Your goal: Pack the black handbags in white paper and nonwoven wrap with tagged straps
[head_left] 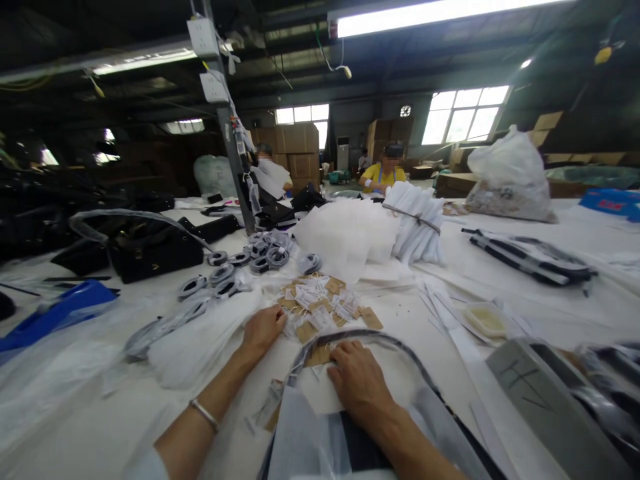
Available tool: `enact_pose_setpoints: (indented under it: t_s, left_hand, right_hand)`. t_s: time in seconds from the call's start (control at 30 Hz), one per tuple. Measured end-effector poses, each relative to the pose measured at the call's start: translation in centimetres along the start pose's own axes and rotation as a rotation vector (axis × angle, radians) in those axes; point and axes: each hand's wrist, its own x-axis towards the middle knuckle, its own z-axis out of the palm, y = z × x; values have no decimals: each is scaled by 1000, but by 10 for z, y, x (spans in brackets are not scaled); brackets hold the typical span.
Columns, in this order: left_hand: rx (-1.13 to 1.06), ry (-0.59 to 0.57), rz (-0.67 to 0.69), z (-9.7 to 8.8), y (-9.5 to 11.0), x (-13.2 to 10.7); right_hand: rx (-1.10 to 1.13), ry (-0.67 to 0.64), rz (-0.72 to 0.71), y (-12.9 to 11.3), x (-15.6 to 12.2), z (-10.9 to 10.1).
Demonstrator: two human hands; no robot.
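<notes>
A dark bag [367, 447] partly covered with white sheets lies in front of me. Its long handle [400, 343], wrapped in clear film, arches away over the table. My right hand [361, 383] rests palm down within the handle's loop, fingers bent and thumb apart, its fingertips beside a brown tag [319, 355]. At the left edge of a heap of brown and white hang tags [320, 303], my left hand [263, 328] is closed; whatever its fingers hold is hidden. More tags [273, 407] lie beside the bag, left of the handle.
Coiled, wrapped straps [270, 253] lie beyond my left hand, near a black handbag [155, 250]. White sheets [347, 233] and a tied bundle [415, 223] stand ahead. A grey box [545, 400] sits at right. Two people work across the table, one in a yellow top [383, 177].
</notes>
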Motion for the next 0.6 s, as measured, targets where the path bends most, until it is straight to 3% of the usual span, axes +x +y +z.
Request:
enact_pose_setpoints:
  t_s: [0.17, 0.33, 0.5, 0.6]
  left_hand:
    - [41, 86, 192, -7, 42, 62]
    - [3, 95, 224, 21, 72, 130]
    - [-126, 51, 94, 50, 68, 165]
    - [-271, 18, 27, 55, 58, 174]
  right_hand:
    - [32, -29, 44, -1, -1, -1]
    - [82, -22, 75, -1, -3, -2]
    - [138, 10, 96, 1, -4, 4]
    - [152, 27, 96, 4, -3, 7]
